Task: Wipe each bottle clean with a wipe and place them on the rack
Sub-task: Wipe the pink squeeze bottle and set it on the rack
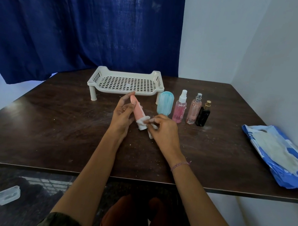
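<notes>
The left hand (121,112) grips the pink tube (137,109) near its top, and the tube slants down towards the right hand (163,128), which pinches a wipe (142,121) around its lower cap end, with the rack (125,84) just behind.

Head view looks down, close over table (50,120).

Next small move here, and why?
Probably draw the crumpled white wipe up the pink plastic tube toward the left hand: the right hand pinches it around only the white cap end, the pink body above is uncovered, and the white perforated plastic rack holds nothing.
</notes>
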A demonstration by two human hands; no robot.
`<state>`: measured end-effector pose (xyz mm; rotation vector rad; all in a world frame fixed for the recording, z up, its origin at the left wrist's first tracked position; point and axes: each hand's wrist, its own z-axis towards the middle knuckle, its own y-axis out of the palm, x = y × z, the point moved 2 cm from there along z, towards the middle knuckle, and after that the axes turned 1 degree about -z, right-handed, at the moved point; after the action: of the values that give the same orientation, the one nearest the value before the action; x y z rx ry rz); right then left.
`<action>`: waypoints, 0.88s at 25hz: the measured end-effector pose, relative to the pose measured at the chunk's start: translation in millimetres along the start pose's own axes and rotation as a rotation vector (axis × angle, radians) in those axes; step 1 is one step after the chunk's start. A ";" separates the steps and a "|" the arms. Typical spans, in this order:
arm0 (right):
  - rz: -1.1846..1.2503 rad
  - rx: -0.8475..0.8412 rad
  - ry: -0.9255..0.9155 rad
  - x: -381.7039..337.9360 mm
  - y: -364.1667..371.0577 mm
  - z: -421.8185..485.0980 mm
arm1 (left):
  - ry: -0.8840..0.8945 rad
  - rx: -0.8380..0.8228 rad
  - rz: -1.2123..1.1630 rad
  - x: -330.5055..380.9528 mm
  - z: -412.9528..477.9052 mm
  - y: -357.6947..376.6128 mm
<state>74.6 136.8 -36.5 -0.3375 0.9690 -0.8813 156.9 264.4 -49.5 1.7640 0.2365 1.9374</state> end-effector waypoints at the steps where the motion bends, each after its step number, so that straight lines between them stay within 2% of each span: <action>1: 0.024 -0.010 -0.006 -0.7 0.5 -0.6 | 0.002 0.008 -0.011 -0.6 0.5 -0.3; 5: 0.103 -0.214 -0.087 -2.4 2.4 -7.0 | 0.009 0.081 -0.047 -1.0 4.7 -6.9; 7: 0.096 -0.239 -0.102 0.5 0.7 -6.8 | 0.000 0.086 -0.029 -1.4 5.9 -8.4; 13: 0.183 -0.056 0.065 6.2 -5.4 -3.3 | 0.008 0.046 -0.049 -3.0 3.3 -3.7; 18: 0.087 -0.173 -0.124 -8.2 4.9 -8.1 | -0.003 0.025 -0.072 -1.3 1.8 -0.3; 22: 0.026 -0.017 -0.076 -2.4 -1.5 -5.5 | -0.030 0.007 -0.141 2.4 -0.5 1.9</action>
<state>68.7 138.4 -37.2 -0.3699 0.9089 -0.8311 155.8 264.0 -46.6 1.7308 0.3487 1.8114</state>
